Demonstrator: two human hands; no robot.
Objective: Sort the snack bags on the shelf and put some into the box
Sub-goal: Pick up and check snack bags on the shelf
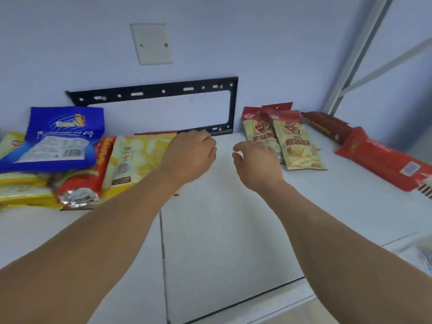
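Both hands are held over the bare middle of the flat white shelf top [222,218], nothing gripped. Left hand [187,155]: fingers curled loosely, tips near the far edge of the large pale-yellow foil snack bag [138,157], which lies just left of and partly under the knuckles; contact cannot be told. Right hand [257,167]: fingers slightly apart and bent, empty, with the pair of cream-and-red chip packets [297,146] just right of the fingertips. Further left of the left fingers a pile is seen: blue glossy bag with white label panel [58,139] on top, red-and-silver crimped tube pack [81,183] beside it, flat yellow packs [21,188] beneath. Well right of the right fingers lie the long red wrapped packs [385,164]. Step judged to be sorting by type, next pick not yet made. Advice: bags are best pinched at the sealed edge, not the puffed middle, so contents are not crushed; the top of the left pile should be lifted first so the stack is not dragged. Containers: no box is in view, so its contents cannot be told. A black metal wall bracket [163,91] is fixed beyond the fingertips.
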